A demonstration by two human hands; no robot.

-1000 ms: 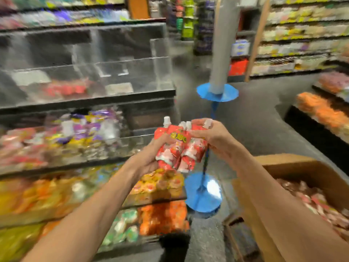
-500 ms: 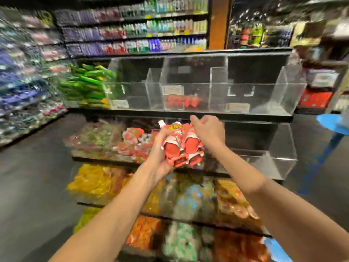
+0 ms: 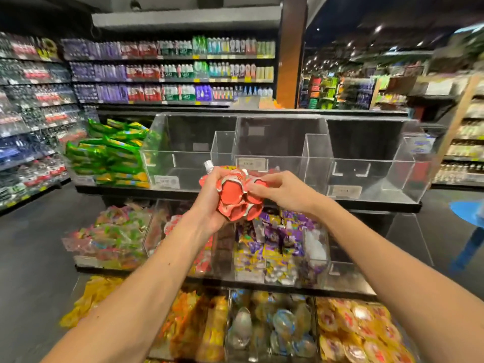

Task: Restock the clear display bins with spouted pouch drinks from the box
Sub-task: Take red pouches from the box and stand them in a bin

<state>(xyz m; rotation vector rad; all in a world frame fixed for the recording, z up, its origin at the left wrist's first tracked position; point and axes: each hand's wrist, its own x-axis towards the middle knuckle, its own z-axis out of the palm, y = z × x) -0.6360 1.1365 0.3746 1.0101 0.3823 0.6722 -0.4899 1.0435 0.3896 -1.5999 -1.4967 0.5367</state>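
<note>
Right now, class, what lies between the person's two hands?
A bunch of red spouted pouches, gripped by the left hand and pinched by the right hand, as the head view shows.

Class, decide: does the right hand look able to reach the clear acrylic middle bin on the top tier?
Probably yes: the clear acrylic middle bin looks open-topped, with nothing between it and the right hand, which pinches red spouted pouches gripped by the left hand.

pouch bunch (image 3: 234, 199) partly hidden by left hand (image 3: 209, 203) and right hand (image 3: 281, 191), count unclear; price labels (image 3: 252, 163) unreadable; left shelves (image 3: 31, 100) blurred; blue stand (image 3: 466, 212) cut by right edge
</note>
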